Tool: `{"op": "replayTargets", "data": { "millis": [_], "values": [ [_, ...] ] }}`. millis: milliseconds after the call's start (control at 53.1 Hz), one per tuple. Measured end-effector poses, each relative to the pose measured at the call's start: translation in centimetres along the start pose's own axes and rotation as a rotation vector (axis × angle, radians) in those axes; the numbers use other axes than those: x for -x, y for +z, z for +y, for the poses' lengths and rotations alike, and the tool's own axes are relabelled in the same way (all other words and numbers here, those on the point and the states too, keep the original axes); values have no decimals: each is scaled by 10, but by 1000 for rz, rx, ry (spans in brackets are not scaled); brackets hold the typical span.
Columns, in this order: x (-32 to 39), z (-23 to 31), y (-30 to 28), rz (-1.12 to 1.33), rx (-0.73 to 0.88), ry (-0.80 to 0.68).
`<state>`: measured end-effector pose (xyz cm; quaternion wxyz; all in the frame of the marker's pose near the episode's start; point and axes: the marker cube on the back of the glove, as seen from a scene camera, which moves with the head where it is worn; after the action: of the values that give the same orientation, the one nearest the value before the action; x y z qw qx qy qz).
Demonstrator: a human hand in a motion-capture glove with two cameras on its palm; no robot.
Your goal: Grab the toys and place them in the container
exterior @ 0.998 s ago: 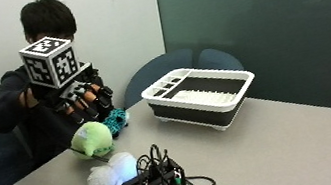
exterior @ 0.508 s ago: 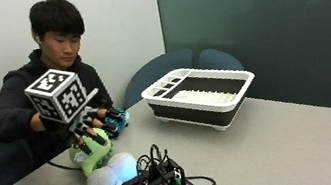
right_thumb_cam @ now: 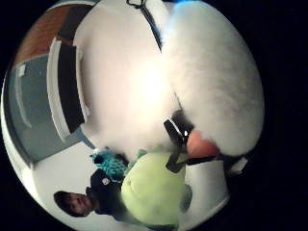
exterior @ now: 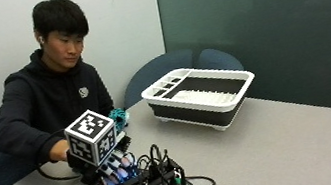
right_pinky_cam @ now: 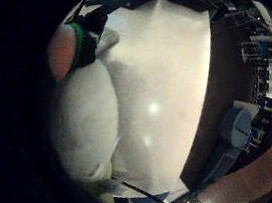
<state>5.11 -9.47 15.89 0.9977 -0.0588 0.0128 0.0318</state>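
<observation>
Nothing sits in the container yet as the gloved right hand lowers onto the white plush toy near the table's front corner, its grasp unclear, with the green toy beside it and teal toy waiting.

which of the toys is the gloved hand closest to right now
The white plush toy. It fills much of both palm views, right against the right hand, whereas the light green plush lies beside it and the teal toy sits farther back on the table.

Soft even room light, tabletop glare (overexposed)
</observation>
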Motion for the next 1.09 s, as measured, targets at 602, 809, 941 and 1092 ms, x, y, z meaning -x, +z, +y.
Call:
{"op": "replayTargets", "data": {
  "millis": [602, 809, 941, 1092],
  "values": [
    [151, 20, -166, -37, -451, -233],
    [281, 16, -213, -285, -536, -445],
    [353, 6, -198, -408, -543, -565],
    [389, -14, -153, -491, -285, -588]
  ]
}}
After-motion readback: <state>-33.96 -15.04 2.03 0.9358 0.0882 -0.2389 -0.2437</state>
